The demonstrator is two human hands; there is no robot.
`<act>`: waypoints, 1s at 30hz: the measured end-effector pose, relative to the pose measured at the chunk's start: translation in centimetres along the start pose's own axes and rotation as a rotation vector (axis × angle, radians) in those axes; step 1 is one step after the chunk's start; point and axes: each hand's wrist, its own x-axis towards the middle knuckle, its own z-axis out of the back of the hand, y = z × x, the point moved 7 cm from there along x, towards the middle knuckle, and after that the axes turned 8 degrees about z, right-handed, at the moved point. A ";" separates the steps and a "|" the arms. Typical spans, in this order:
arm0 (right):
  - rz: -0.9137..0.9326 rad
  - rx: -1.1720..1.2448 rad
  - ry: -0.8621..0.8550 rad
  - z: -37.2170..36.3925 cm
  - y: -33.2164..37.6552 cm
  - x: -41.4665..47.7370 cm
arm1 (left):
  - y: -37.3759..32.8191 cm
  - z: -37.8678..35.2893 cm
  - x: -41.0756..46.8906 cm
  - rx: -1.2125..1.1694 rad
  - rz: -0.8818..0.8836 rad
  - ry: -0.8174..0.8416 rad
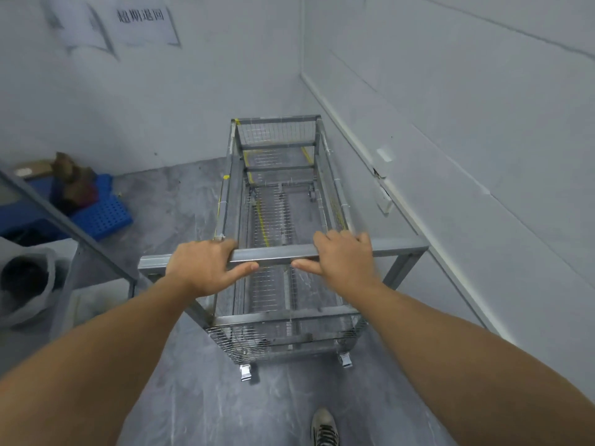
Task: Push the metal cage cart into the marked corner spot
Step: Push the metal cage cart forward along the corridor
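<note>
Head view, left to right: blue pallet (106, 217) with brown clutter by left wall. Left hand (201, 268) wrapped around cart's top rail (273, 254). Metal cage cart (283, 220) mid-floor, far end near corner, yellow floor lines (261, 220) visible through mesh. Right hand (346, 260) clasping same rail. Right wall just beside cart. 1 shoe (324, 428) bottom.

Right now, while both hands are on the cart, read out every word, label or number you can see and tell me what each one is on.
"超期退回": black characters on the white paper sign on the grey far wall.
White paper sheet left of it: no text legible.
Brown cardboard box label: too blurred to read.
Grey metal cage cart: no markings visible.
</note>
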 end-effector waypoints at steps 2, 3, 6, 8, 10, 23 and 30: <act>0.009 -0.005 0.007 -0.7 -0.7 3.1 | 1.4 -0.6 2.9 -0.005 0.010 0.004; 0.015 -0.009 0.008 -1.0 -1.1 4.6 | 2.0 -0.8 4.4 -0.008 0.016 0.000; 0.016 -0.015 0.015 -2.1 -2.3 9.1 | 3.7 -1.6 8.7 0.003 0.022 -0.007; 0.013 -0.018 0.009 -2.7 -3.2 11.9 | 4.7 -2.2 11.6 -0.005 0.025 -0.005; 0.011 -0.019 -0.008 -3.2 -4.1 14.7 | 5.6 -2.7 14.5 -0.007 0.022 -0.015; -0.056 -0.020 0.032 -7.1 -10.0 33.7 | 12.3 -6.8 33.7 -0.059 -0.015 -0.024; -0.065 -0.013 0.026 -8.8 -11.8 41.8 | 15.8 -8.7 41.3 -0.070 -0.013 -0.019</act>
